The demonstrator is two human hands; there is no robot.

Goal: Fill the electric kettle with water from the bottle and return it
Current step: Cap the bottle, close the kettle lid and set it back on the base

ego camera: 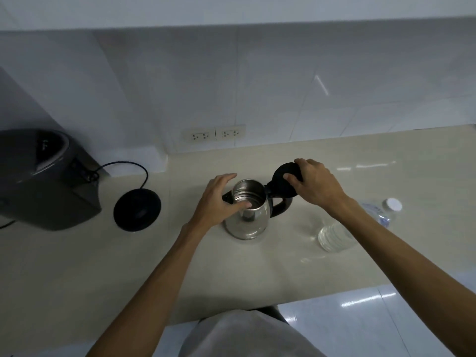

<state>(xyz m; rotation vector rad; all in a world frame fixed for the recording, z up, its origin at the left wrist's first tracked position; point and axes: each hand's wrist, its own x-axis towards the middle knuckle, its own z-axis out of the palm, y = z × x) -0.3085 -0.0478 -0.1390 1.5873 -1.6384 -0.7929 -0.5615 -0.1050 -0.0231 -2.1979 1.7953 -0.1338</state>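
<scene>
A steel electric kettle (251, 220) stands on the beige counter (257, 266), off its base, with its mouth uncovered and the inside dark. My left hand (219, 199) grips the kettle's upper body at the rim. My right hand (313, 185) holds the black hinged lid (282, 184), swung up and back above the black handle (279, 206). A clear plastic water bottle (337, 234) with a white cap (392, 204) lies on its side to the right, partly hidden by my right forearm.
The round black kettle base (137, 210) sits to the left with its cord curling back. A dark grey appliance (43, 181) stands at the far left. Two wall outlets (215, 134) are on the tiled wall. The counter's front edge is near my body.
</scene>
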